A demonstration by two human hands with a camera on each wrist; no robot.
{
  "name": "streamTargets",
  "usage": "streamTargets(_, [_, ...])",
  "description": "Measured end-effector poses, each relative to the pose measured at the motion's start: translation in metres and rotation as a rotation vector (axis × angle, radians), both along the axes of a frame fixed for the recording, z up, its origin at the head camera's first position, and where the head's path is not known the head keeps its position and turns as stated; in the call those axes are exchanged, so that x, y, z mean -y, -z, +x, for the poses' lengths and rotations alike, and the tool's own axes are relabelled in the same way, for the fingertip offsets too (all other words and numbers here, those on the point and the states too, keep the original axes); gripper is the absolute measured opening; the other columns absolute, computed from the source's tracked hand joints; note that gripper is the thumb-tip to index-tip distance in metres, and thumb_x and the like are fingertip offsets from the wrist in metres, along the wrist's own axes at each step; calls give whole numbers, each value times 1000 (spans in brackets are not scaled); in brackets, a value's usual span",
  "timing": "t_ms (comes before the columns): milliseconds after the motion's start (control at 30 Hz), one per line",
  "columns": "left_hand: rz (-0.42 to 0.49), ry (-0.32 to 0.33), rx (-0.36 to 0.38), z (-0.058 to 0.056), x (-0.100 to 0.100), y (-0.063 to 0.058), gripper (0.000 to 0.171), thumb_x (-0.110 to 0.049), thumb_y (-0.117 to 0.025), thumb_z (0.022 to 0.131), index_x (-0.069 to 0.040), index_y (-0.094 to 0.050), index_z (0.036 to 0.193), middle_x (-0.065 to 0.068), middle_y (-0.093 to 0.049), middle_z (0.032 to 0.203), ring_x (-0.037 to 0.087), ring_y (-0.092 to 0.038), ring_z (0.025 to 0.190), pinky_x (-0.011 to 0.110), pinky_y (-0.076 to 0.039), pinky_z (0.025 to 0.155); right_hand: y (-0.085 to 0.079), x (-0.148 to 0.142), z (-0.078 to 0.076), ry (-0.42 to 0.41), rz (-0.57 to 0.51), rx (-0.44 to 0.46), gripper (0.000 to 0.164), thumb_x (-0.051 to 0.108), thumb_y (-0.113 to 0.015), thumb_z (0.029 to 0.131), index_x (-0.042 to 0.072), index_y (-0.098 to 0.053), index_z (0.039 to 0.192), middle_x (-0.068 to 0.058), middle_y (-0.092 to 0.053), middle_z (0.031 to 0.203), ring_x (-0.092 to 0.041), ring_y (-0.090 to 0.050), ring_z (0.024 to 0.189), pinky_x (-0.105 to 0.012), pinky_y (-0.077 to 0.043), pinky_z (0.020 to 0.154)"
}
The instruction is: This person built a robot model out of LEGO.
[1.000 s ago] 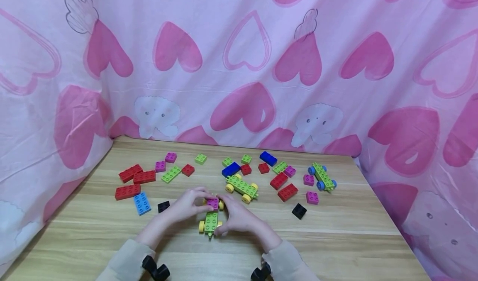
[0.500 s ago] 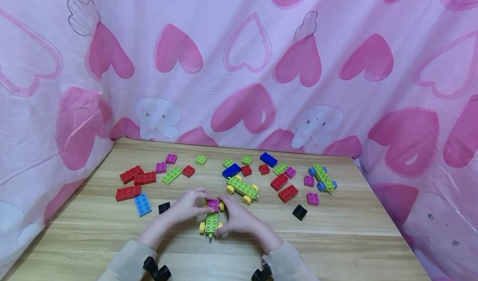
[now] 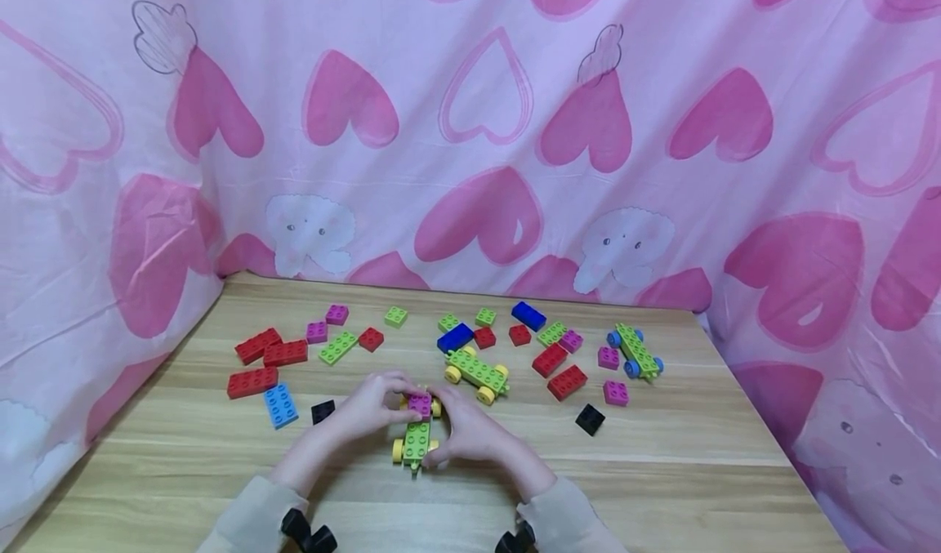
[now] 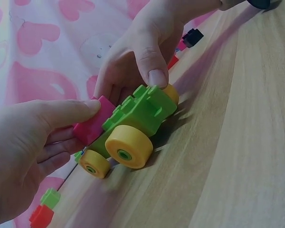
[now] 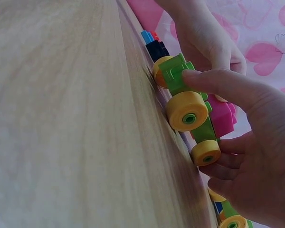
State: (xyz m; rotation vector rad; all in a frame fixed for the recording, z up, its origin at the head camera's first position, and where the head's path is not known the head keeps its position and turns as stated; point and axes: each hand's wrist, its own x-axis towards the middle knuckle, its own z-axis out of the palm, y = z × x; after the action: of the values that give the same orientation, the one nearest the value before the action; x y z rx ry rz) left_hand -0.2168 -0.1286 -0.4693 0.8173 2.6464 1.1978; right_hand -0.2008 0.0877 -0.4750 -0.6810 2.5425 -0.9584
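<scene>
In front of the person stands a green toy car base (image 3: 416, 441) with yellow wheels, its studs facing up. A magenta brick (image 3: 420, 405) sits on its far half. My left hand (image 3: 376, 404) pinches this brick; in the left wrist view the thumb lies along the top of the magenta brick (image 4: 93, 124). My right hand (image 3: 470, 426) grips the car base between the thumb, on its near end, and the fingers by a far wheel, as the right wrist view shows with the green car base (image 5: 177, 76).
Behind the hands stands another yellow-wheeled car base (image 3: 476, 371); a blue-wheeled one (image 3: 636, 349) is at far right. Red bricks (image 3: 252, 381) and a light blue brick (image 3: 281, 405) lie left. Black bricks (image 3: 590, 419) flank the hands. A pink curtain (image 3: 470, 128) borders the table.
</scene>
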Motion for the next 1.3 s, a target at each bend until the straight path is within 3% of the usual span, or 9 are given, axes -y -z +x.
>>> streamTargets(267, [-3, 0, 22, 0, 0, -2, 36, -33, -77, 83, -16, -72, 115, -1, -70, 110, 23, -63, 107, 55, -47, 99, 0, 0, 2, -8, 7, -26, 108, 38, -88, 64, 9, -31, 152, -8, -39, 153, -28, -38, 141, -49, -32, 116])
streamTargets(633, [-1, 26, 21, -4, 2, -4, 35, -31, -78, 83, -13, -73, 113, -1, -72, 106, 20, -65, 102, 48, -52, 94, 0, 0, 3, -10, -4, -13, 107, 35, -88, 65, 8, -31, 152, -11, -38, 154, -30, -38, 141, -51, -33, 115])
streamTargets(967, [-12, 44, 38, -8, 4, -1, 39, -36, -77, 82, -12, -73, 113, 1, -71, 109, 25, -63, 107, 57, -46, 98, 1, 1, 3, -13, -6, -37, 107, 34, -89, 64, 8, -32, 151, -9, -40, 152, -28, -39, 140, -48, -33, 116])
streamTargets(1300, [-24, 72, 43, -6, 6, -4, 41, -38, -75, 84, -13, -71, 117, 2, -70, 114, 24, -63, 111, 54, -47, 101, 1, 1, 1, -12, -8, -24, 108, 34, -88, 64, 8, -31, 152, -11, -39, 153, -30, -39, 140, -51, -33, 115])
